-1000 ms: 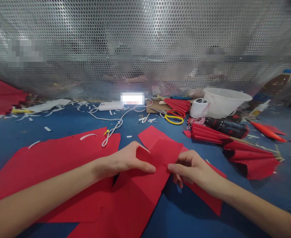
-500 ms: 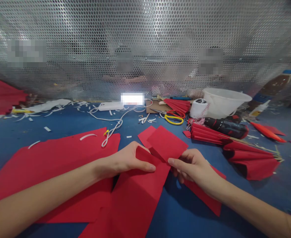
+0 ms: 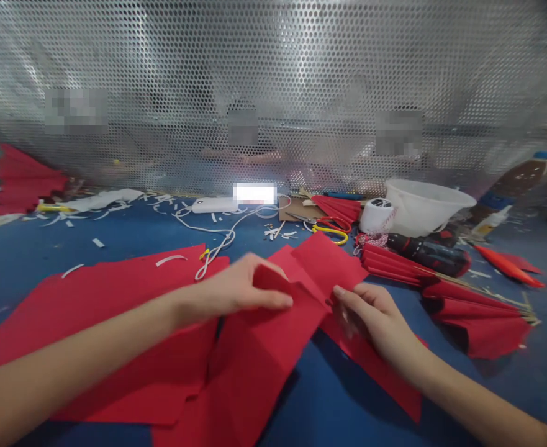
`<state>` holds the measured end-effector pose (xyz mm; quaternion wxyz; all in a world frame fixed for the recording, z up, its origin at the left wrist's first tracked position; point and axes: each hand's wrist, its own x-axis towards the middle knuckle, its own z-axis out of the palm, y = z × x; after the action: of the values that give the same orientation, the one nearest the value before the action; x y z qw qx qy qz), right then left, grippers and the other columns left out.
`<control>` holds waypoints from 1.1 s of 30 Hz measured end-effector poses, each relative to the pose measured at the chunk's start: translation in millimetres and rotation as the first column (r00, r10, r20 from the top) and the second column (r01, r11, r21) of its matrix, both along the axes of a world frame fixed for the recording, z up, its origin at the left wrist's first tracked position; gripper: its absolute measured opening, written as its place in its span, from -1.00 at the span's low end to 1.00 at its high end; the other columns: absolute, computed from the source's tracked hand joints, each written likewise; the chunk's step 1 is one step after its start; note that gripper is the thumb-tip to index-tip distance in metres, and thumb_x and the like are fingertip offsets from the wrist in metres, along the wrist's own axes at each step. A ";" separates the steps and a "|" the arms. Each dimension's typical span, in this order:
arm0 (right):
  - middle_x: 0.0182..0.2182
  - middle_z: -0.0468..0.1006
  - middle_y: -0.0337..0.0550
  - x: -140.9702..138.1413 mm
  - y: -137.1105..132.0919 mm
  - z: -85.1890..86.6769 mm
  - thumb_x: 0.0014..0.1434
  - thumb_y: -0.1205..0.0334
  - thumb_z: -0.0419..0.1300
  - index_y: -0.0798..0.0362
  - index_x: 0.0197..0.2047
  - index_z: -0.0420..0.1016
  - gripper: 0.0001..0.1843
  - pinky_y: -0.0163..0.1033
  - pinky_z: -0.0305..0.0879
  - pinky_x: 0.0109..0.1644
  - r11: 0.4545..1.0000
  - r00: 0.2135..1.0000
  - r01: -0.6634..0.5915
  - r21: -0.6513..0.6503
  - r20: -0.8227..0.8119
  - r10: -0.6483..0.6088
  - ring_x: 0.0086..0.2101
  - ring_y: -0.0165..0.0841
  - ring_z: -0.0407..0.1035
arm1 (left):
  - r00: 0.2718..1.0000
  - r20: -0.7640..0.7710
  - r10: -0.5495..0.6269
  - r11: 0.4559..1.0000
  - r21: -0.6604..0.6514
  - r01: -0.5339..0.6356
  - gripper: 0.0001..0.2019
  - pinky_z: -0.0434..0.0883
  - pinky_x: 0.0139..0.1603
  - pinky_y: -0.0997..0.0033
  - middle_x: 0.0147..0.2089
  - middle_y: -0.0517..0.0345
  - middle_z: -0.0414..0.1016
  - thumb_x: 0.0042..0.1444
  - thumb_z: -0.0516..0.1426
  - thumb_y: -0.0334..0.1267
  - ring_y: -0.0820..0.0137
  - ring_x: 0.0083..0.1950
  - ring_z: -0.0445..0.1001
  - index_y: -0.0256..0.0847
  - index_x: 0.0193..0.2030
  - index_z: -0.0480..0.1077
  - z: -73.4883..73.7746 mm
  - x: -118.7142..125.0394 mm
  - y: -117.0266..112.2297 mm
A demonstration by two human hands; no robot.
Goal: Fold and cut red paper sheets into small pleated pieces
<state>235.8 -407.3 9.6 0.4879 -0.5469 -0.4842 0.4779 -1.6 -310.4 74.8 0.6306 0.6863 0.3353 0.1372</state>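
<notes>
Head view: the left hand (image 3: pixel 236 292), at the centre of the frame, has its grip closed, thumb over fingers, on a raised crease of the red paper strip (image 3: pixel 264 354). The right hand (image 3: pixel 370 313), just right of it, pinches the strip's edge with curled fingertips, where a flap stands up toward the upper centre.

The paper looks thin, so pulling the two pinches apart could tear it at the crease, and uneven pressure could set the fold askew. The strip overlaps a larger red sheet (image 3: pixel 115 298) at lower left, which could drag along with it.

The strip lies on the blue tabletop (image 3: pixel 128 239) and runs from the lower centre of the frame up between both hands, its fold line between the two grips. Yellow-handled scissors (image 3: pixel 331 228) lie well apart, beyond the hands.
</notes>
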 end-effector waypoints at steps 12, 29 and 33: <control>-0.53 0.35 -0.29 13.6 1.4 11.4 0.14 0.16 0.25 0.09 -0.43 0.46 -0.80 -0.33 0.06 -0.45 0.943 0.887 -0.333 -0.010 0.336 0.317 -0.49 -0.41 0.15 | 0.750 0.012 0.661 0.504 0.734 -0.456 -0.68 0.35 -0.18 0.57 -0.39 0.37 0.58 -0.04 0.39 -0.17 0.39 -0.22 0.53 -0.25 -0.15 0.57 16.0 -106.2 122.3; -0.49 0.36 -0.31 6.3 3.0 8.9 0.23 0.18 0.25 0.10 -0.37 0.45 -0.81 -0.38 0.12 -0.41 0.942 0.947 -0.317 0.108 0.086 0.309 -0.47 -0.45 0.20 | 0.946 0.313 0.080 0.992 -0.122 -0.043 -0.66 0.45 -0.16 0.35 -0.18 -0.01 0.65 0.10 0.33 -0.14 0.24 -0.20 0.58 -0.34 -0.06 0.60 -57.6 34.1 -40.2; -0.33 0.51 -0.18 -2.1 6.6 2.1 0.28 0.07 0.29 0.09 -0.07 0.48 -0.72 -0.35 0.22 -0.36 0.927 0.931 -0.360 0.103 -0.019 0.364 -0.41 -0.42 0.31 | 0.862 0.391 0.323 0.932 -0.293 -0.216 -0.60 0.49 -0.09 0.30 -0.12 -0.08 0.66 0.08 0.37 -0.17 0.21 -0.15 0.60 -0.33 0.02 0.59 -69.7 36.5 -41.2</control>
<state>233.7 -400.7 11.6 0.4268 -0.4145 -0.5901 0.5457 34.9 -351.6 5.1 0.7414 0.5037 0.2940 0.3320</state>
